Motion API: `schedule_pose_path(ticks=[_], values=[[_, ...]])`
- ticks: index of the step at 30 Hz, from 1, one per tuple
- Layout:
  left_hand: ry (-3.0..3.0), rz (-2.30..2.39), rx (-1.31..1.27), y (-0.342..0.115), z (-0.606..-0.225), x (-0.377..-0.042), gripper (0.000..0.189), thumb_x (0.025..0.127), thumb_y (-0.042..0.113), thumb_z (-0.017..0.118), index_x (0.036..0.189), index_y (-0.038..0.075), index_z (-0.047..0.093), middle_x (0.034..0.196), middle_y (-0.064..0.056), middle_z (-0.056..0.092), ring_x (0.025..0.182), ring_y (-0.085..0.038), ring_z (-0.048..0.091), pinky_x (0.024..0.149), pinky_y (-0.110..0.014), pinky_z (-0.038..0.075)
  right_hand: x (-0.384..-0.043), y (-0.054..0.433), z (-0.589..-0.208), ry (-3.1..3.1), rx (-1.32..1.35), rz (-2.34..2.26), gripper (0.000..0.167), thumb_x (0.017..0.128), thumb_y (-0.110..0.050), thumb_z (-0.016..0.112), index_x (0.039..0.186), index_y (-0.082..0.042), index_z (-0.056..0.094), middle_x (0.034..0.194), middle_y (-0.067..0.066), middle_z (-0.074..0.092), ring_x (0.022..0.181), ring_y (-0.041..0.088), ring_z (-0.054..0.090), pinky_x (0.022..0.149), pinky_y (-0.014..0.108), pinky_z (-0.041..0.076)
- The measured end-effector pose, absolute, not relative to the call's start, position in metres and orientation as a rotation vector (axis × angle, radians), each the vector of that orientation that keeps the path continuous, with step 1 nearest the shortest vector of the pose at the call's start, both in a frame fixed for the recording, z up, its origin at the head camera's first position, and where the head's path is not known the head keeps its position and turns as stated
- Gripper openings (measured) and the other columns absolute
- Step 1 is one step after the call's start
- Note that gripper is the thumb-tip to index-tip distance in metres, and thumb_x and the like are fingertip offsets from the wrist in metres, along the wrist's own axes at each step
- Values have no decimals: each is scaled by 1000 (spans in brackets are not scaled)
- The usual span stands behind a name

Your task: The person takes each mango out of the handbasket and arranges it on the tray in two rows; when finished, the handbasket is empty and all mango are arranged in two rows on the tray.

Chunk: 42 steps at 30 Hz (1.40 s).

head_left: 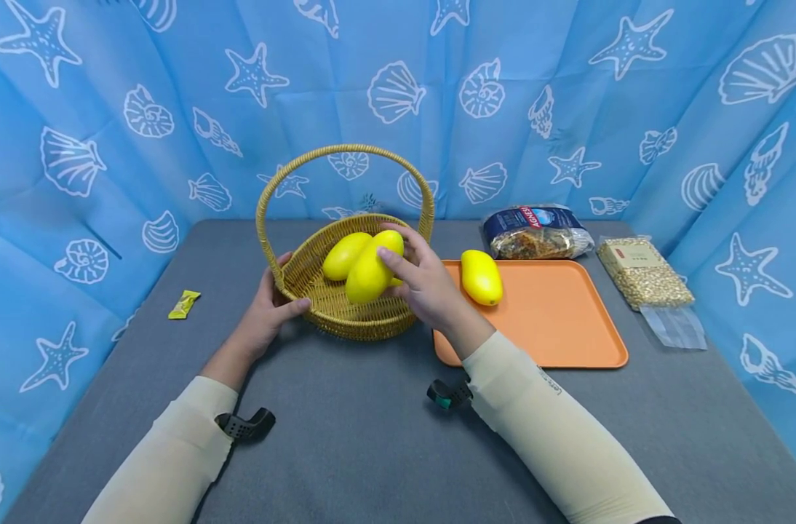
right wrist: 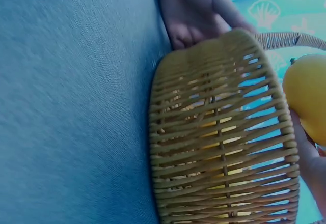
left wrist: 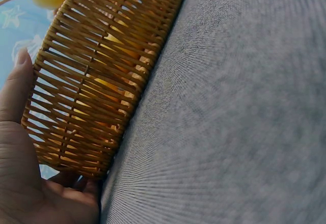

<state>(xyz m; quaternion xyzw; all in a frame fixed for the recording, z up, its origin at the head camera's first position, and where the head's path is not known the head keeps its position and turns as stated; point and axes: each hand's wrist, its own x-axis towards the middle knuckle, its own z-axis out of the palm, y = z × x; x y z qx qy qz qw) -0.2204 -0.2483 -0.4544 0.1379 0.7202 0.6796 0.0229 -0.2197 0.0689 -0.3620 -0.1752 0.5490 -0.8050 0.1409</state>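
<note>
A woven wicker basket (head_left: 361, 329) with a tall hoop handle stands on the grey table. My left hand (head_left: 265, 311) grips its left side, the thumb near the front rim and the fingers partly hidden by the wall. Over the basket's opening, my right hand (head_left: 431, 285) holds a yellow mango (head_left: 370, 273) between thumb and fingers. Another mango (head_left: 343, 255) lies inside, and a bit of yellow shows behind the held one. Through the weave in the left wrist view, yellow fruit is visible. One more mango (head_left: 482, 278) rests on an orange tray (head_left: 555, 320) at the right.
Behind the tray lies a dark blue printed food bag (head_left: 535, 231). A clear pack of pale grains (head_left: 643, 273) sits at the far right. On the left is a small yellow wrapped packet (head_left: 185, 304). A blue curtain (head_left: 398, 94) with sea-shell prints hangs behind the table.
</note>
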Motion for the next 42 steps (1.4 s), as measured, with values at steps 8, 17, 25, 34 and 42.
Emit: schedule_pose_path(ticks=[8,17,25,34,42], values=[[2229,2100,437,-249,-455,-220,93,103,2,71,174,23,15,166,-18,36,147,-39,42,110,-27,42,-204,86,-362,1609,-361,-2379,42,115,-27,57,149,-6,46,148,18,50,122,34,62,92,45,59],[2213,2118,448,-249,-452,-219,92,103,1,70,174,21,15,166,-20,37,145,-40,44,108,-27,43,-187,115,-359,2147,-434,-2141,53,110,-30,69,153,-8,49,144,13,55,122,31,64,91,42,59],[2233,2098,436,-250,-452,-219,92,103,2,69,174,22,14,167,-19,36,147,-40,42,110,-27,41,-174,139,-368,2261,-538,-1961,45,107,-17,73,146,-4,56,133,18,57,110,36,68,86,39,60],[2245,2089,417,-249,-452,-219,92,103,4,70,174,22,14,167,-19,35,147,-40,42,109,-26,41,-167,160,-374,2499,-483,-1645,50,105,-28,77,146,-6,60,131,12,64,108,32,64,87,45,55],[2217,2108,439,-248,-452,-219,92,103,3,70,174,21,14,167,-19,36,146,-40,42,108,-27,43,-166,173,-382,2716,-329,-1361,64,102,-45,79,149,-6,59,139,16,63,121,37,61,93,52,55]])
